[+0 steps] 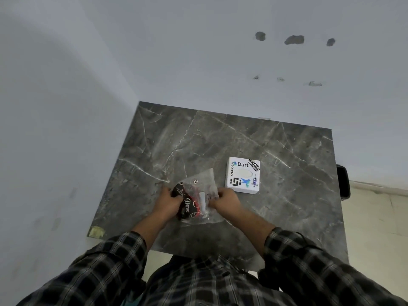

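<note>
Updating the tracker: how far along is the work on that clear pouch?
Done: black printed item is partly inside the clear pouch. In hand: left hand grips the item's end, right hand pinches the pouch edge. Left: probably seating it fully; the white stickered box beside it lies untouched.

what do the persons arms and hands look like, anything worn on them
The left hand and right hand are bare, with no gloves. The left sleeve and right sleeve belong to a black-and-grey checked shirt, and the cuffs are pushed up, leaving the forearms uncovered.
</note>
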